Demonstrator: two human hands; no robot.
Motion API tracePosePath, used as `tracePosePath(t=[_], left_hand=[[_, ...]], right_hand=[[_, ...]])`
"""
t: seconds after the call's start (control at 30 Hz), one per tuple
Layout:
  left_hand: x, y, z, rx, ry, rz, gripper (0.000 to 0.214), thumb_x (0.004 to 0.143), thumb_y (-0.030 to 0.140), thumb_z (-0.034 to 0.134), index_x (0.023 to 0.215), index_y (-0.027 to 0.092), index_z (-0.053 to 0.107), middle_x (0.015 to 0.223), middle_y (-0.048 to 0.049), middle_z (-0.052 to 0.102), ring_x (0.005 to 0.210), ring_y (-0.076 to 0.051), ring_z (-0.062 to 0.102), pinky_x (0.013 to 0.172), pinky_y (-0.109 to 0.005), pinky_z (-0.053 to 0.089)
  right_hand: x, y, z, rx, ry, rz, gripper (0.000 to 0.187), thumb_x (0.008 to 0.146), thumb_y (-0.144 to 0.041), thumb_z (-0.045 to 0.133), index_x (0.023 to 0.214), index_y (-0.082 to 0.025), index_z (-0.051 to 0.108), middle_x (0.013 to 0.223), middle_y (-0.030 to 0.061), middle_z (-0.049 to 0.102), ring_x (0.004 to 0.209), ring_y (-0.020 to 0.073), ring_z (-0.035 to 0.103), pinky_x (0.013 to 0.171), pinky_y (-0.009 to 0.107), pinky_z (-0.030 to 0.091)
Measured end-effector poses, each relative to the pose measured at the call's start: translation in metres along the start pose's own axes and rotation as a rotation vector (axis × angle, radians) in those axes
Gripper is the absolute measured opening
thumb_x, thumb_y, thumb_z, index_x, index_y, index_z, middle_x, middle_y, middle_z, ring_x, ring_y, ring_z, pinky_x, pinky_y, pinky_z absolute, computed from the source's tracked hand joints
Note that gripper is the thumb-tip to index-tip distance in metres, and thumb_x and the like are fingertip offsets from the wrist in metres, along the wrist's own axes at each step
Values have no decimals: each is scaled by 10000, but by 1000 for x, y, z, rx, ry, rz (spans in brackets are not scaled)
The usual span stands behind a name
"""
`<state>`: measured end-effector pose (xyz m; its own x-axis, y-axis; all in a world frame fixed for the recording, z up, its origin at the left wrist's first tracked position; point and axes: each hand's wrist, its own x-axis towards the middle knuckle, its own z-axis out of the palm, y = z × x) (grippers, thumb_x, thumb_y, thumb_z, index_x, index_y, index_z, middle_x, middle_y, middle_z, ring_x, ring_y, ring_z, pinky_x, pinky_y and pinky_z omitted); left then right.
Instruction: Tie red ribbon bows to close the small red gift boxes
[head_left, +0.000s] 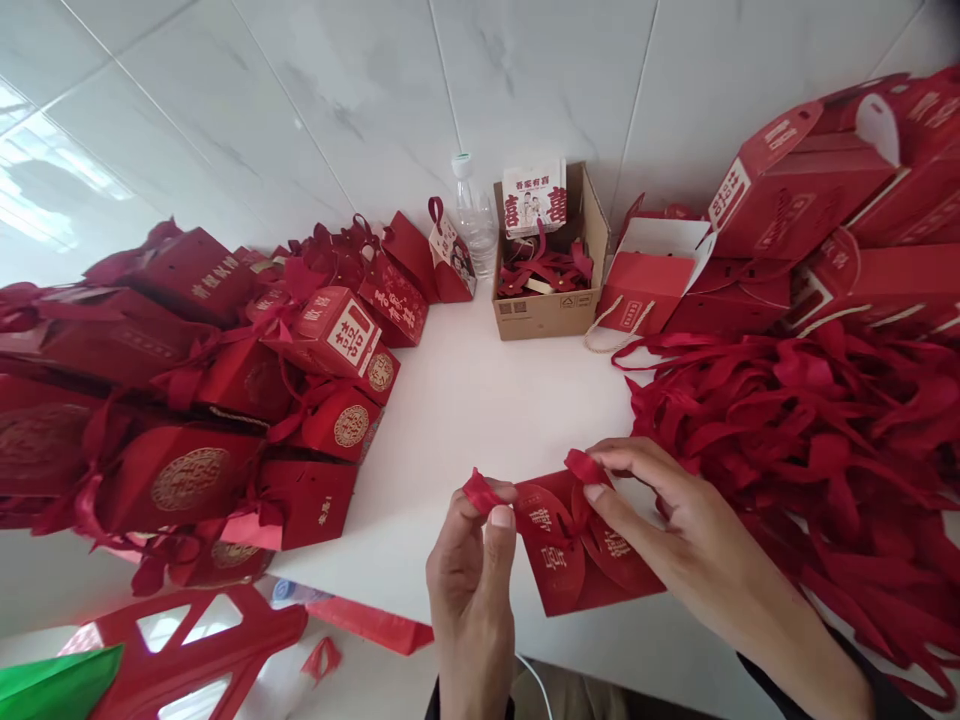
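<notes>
A small red gift box [581,560] with gold characters lies near the front edge of the white table [465,410]. A red ribbon [525,490] runs across its top. My left hand [472,570] pinches the ribbon's left end between thumb and fingers. My right hand [675,530] pinches the ribbon's right end above the box's top flaps.
A heap of finished red boxes [225,400] with bows fills the left side. Loose red ribbons [810,430] pile up on the right, with larger red boxes [810,190] behind. At the back stand a cardboard box [551,290] and a water bottle [474,220]. A red stool [187,650] is below left.
</notes>
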<state>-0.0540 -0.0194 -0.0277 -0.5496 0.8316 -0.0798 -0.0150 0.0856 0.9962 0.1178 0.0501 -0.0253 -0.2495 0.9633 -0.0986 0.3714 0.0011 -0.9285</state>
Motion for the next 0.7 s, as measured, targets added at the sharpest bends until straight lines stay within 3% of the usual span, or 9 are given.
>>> tracePosePath(t=[0.1,0.23,0.33,0.5,0.7], left_hand=[[6,10,2,-7,-26,37,273,970,508,684,1073,275,782,1112,-42,788,1097,-206,721,926,-297,580],[19,35,6,36,-104,131,300,1000,505,642,1128,273,782,1113,-53,801,1155,-222,717,923,-290,583],[28,53,14,15,-155,196,297,991,501,658,1159,288,780,1032,-34,805,987,-182,741,824,-247,587],[35,64,24,-80,-146,272,263,972,479,695,1115,280,792,936,-15,796,856,-148,727,836,-243,587],[45,64,16,-8,-167,336,233,1005,434,654,1143,272,748,854,-3,779,825,-149,742,796,-254,594]], right_hand=[[-2,-6,-4,126,-13,-1,203,993,-472,625,1096,-305,677,1209,48,703,1118,265,680,817,358,593],[0,-30,-11,378,-154,-5,211,1014,-483,611,1112,-302,657,938,9,714,831,197,692,733,311,593],[5,-48,-13,470,-243,-71,230,1024,-476,608,1160,-297,654,999,15,726,838,176,689,758,287,588],[18,-65,-9,364,-178,-226,308,1043,-473,571,1278,-295,657,1262,62,728,981,201,722,820,288,603],[18,-70,-9,196,-55,-288,330,1046,-518,540,1268,-306,661,1169,52,753,933,203,729,832,304,612]])
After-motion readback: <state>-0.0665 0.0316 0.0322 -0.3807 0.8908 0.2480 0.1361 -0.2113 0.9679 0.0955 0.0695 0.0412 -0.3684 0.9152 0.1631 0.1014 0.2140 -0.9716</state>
